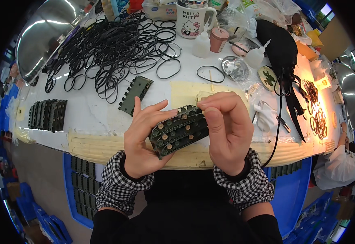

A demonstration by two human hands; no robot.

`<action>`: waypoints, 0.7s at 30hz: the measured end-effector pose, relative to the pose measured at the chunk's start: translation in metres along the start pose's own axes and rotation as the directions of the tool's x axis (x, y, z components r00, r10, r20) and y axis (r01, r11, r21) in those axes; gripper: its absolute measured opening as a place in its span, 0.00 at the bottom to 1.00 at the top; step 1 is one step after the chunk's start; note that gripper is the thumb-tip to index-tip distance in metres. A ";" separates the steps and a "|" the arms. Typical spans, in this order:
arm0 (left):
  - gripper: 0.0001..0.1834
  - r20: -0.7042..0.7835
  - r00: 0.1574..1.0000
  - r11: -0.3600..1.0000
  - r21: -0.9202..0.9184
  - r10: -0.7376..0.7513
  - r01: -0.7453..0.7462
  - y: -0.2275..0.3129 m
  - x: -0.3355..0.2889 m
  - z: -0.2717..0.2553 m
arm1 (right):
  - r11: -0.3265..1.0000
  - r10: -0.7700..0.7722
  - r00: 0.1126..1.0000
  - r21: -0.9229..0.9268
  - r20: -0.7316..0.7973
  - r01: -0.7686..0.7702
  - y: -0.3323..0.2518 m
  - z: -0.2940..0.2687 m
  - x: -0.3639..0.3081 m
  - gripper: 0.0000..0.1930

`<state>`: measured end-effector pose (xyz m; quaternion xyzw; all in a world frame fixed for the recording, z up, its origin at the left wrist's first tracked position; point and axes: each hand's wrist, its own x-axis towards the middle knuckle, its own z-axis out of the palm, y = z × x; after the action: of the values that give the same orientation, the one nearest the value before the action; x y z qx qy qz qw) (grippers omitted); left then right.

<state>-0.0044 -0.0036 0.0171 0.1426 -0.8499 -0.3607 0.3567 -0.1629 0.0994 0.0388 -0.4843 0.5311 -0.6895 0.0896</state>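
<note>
My left hand (139,140) holds the left end of a stack of dark green strips (176,131), fingers along its far side and palm beneath. The strips have toothed edges and rows of round studs, some brass-coloured, some dark. At the right end of the stack, my right hand (230,134) has thumb and forefinger pinched on it; the exact contact is hidden behind the thumb. The stack is tilted just above the table's near edge. Beyond my left fingers, a single green strip (135,95) lies on the table. Farther left stands a group of similar strips (47,115).
A heap of black rubber rings (116,49) covers the back left, beside a shiny metal lamp shade (45,38). A white mug (190,22) and squeeze bottles (202,44) stand behind. A black cable (278,126) hangs over the front edge. Blue trays (68,179) sit below.
</note>
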 end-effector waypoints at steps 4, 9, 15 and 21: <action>0.27 -0.004 1.000 1.000 0.001 0.003 -0.003 0.000 0.000 0.000 | 1.000 -0.022 0.999 -0.010 0.024 0.022 0.005 0.004 0.000 0.03; 0.27 0.002 1.000 1.000 -0.009 0.003 -0.003 0.001 0.000 0.000 | 0.998 -0.051 0.998 -0.029 0.030 0.051 0.007 0.006 -0.001 0.03; 0.26 0.005 1.000 1.000 -0.003 -0.004 0.004 0.000 0.000 -0.001 | 0.996 -0.051 0.998 -0.072 -0.026 0.049 0.004 -0.001 0.002 0.03; 0.27 -0.015 1.000 1.000 -0.006 0.003 -0.003 -0.002 -0.002 -0.001 | 0.696 -0.288 0.958 -0.685 0.009 0.215 0.010 -0.036 0.013 0.03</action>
<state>-0.0028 -0.0046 0.0153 0.1428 -0.8463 -0.3616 0.3641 -0.2013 0.1098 0.0391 -0.5165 0.6783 -0.4763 -0.2152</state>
